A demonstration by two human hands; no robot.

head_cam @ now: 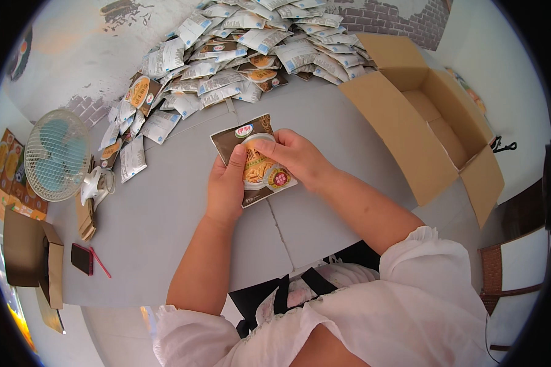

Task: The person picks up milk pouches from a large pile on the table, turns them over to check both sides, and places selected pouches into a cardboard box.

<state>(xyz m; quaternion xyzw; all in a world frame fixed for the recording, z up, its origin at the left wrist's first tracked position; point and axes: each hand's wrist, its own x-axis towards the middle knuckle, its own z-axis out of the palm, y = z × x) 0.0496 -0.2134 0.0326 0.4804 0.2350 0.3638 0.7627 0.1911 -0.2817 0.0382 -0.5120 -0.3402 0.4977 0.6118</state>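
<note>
A brown and white printed food sachet point(257, 183) is held upright above the grey table point(179, 238), its front facing the camera. My left hand point(229, 183) grips its left edge, thumb on the front. On the other side, my right hand point(298, 156) pinches the upper right part with its thumb across the front; the fingers behind the sachet are hidden. Beyond both hands lies a large heap of similar sachets point(220, 82), many with their pale printed backs up.
At the right stands an open cardboard box point(376, 133) with its flaps spread. A fan point(57, 156), folded cardboard point(86, 218), a phone point(81, 259) and a red pen-like stick point(100, 262) are at the left. Another open cardboard box point(25, 252) stands beyond the left edge.
</note>
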